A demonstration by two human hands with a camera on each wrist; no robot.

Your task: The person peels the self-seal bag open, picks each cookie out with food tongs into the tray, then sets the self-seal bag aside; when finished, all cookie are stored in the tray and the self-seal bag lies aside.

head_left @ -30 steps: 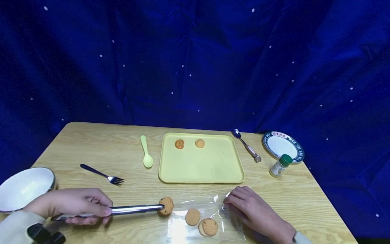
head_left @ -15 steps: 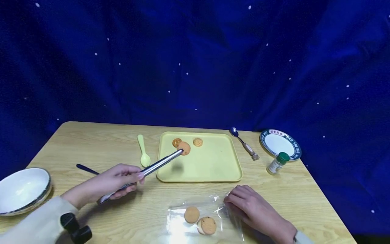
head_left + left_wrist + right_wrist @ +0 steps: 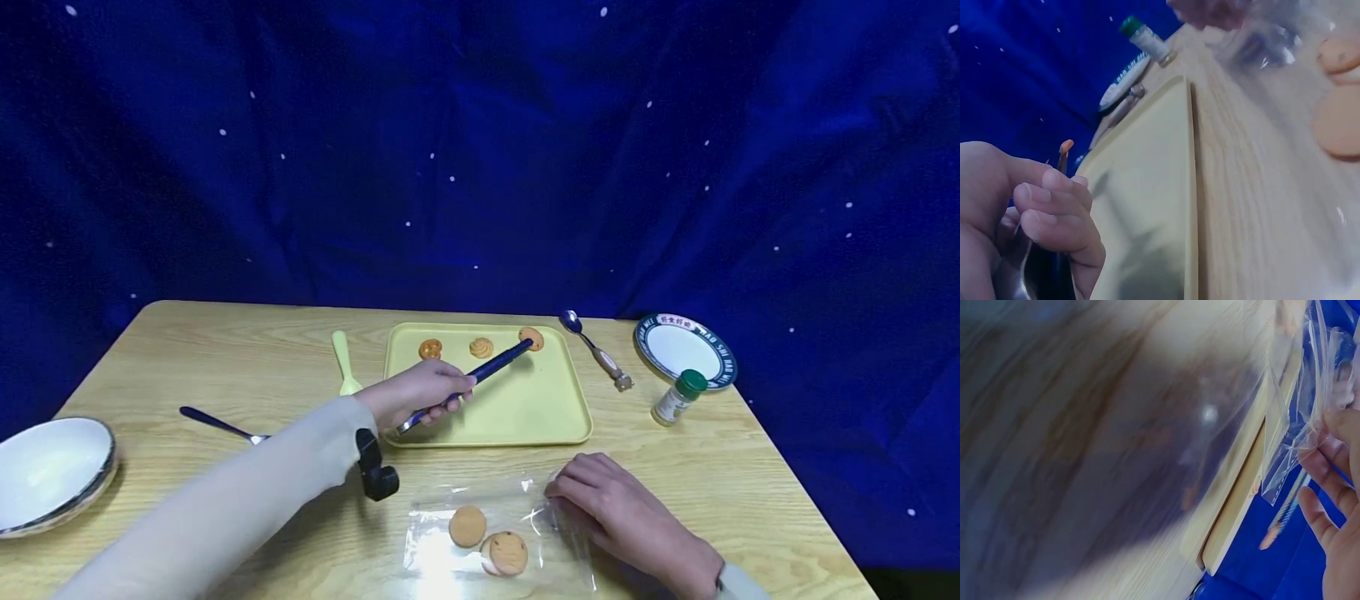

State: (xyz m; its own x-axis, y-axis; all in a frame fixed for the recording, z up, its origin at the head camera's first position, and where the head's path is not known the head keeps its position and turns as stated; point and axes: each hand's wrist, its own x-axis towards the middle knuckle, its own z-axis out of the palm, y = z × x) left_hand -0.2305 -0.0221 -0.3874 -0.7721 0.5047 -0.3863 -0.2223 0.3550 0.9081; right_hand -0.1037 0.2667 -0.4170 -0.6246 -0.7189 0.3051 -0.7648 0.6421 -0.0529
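Observation:
My left hand (image 3: 426,392) grips metal tongs (image 3: 498,360) and reaches over the pale yellow tray (image 3: 517,417). Pinched in the tongs' tips is a round cookie (image 3: 531,337), at the tray's far right corner. A pretzel-shaped cookie (image 3: 430,349) and a swirled cookie (image 3: 481,347) lie along the tray's back. My right hand (image 3: 618,517) pinches the edge of a clear plastic bag (image 3: 1285,459) between thumb and fingers. Inside that bag a plain round cookie (image 3: 467,526) lies beside two overlapping ones, the upper a dotted cookie (image 3: 507,553).
Left of the tray are a green spoon (image 3: 342,358), a fork (image 3: 217,422) and a white bowl (image 3: 52,471). To its right lie a metal spoon (image 3: 600,354), a rimmed plate (image 3: 686,348) and a green-capped shaker (image 3: 678,397). A blue curtain (image 3: 450,167) hangs behind the table.
My left hand has carried the cookie in the tongs from beside the bag, up and rightward across the tray to its far right corner. The right hand stays at the bag.

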